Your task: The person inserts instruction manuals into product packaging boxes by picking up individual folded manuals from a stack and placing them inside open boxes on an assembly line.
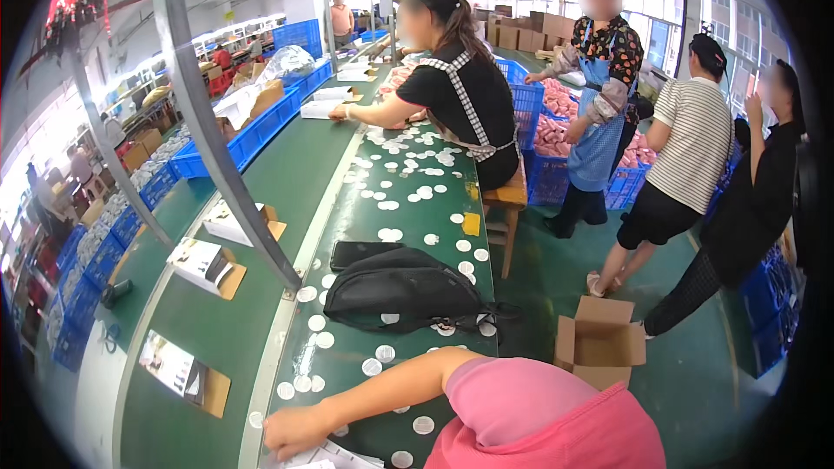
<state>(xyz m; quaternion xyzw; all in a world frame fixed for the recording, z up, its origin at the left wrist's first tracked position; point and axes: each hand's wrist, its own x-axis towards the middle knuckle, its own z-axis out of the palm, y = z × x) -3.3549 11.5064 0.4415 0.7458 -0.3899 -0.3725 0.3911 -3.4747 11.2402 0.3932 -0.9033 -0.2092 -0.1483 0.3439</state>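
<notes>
My right arm, in a pink sleeve, reaches left from the lower edge across the green conveyor belt. At its end my right hand [297,431] is bent downward with its fingers curled together near the belt's left edge. What lies between the fingertips is hidden. White printed papers [334,457] lie right beside the hand, partly cut off by the lower edge. Round white stickers [372,367] are scattered over the belt around my forearm. Ahead of the arm lie a black bag [404,288] and a dark phone [365,254]. My left hand is not in view.
Open boxes with printed lids [208,265] sit on the left lane [261,313]. A metal post [204,122] rises beside the belt. Farther up, a co-worker [452,95] sits at it. Several people stand right, near blue crates [547,178] and an open cardboard box [601,343].
</notes>
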